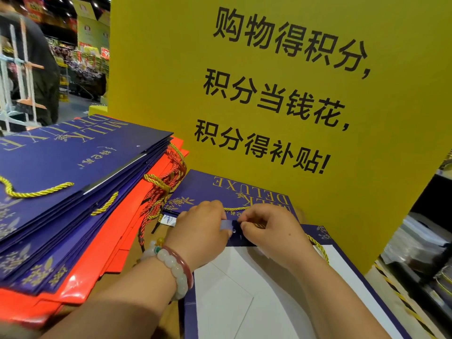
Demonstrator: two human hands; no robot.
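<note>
A tall yellow board [281, 99] printed with black characters is filling the middle and right of the frame. In the upper left, a dim shop aisle is running back over grey floor [74, 106], with stocked shelves [84, 62] showing under a dark ceiling. At the lower right, yellow-black hazard tape [401, 298] is edging dark shelving [437, 199].

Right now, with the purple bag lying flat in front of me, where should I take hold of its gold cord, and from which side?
Pinch the gold cord close to its end, beside the hole in the top edge of the purple bag, coming from the right. Its slack trails off rightward, and the left hand holds the flap left of the hole.
</note>
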